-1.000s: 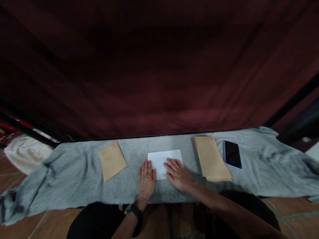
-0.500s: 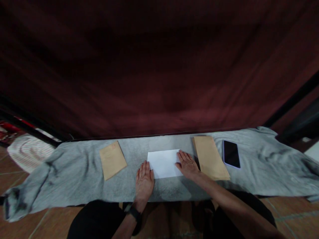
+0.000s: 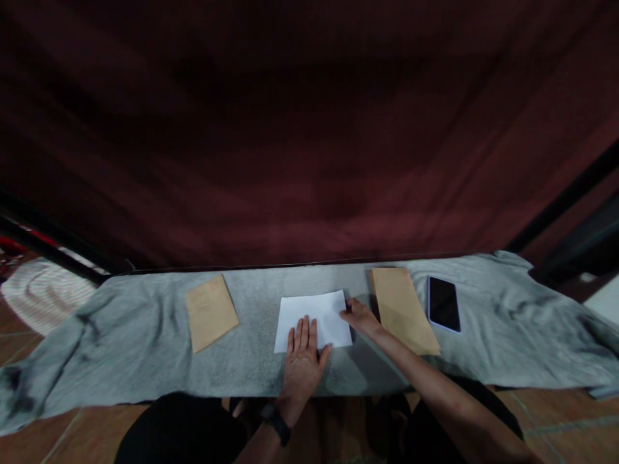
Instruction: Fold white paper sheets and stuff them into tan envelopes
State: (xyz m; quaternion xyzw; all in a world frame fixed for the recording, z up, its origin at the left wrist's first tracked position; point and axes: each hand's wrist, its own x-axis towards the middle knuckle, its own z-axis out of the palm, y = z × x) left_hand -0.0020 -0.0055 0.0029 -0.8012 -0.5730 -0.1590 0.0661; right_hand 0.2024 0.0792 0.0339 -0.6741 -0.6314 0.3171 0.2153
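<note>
A white sheet of paper (image 3: 323, 312) lies in front of me on a grey cloth (image 3: 258, 367). My left hand (image 3: 304, 361) rests flat on its lower middle, fingers spread and pointing away from me. At the paper's right edge my right hand (image 3: 360, 317) is closed, with thumb on top and the fingers curled at the edge, pinching it. Just right of that hand lies a stack of brown paper envelopes (image 3: 403, 312). Another brown envelope (image 3: 211, 312) lies by itself to the left.
A phone with a pale purple edge (image 3: 443, 304) lies right of the stack. Dark red fabric (image 3: 309, 161) hangs behind the cloth-covered surface. Dark bars stand at both sides, and a striped round mat (image 3: 43, 293) is at far left. Tiled floor shows below.
My left hand has moved right from the paper's left edge onto its lower middle. My right hand has gone from lying flat on the paper to pinching its right edge.
</note>
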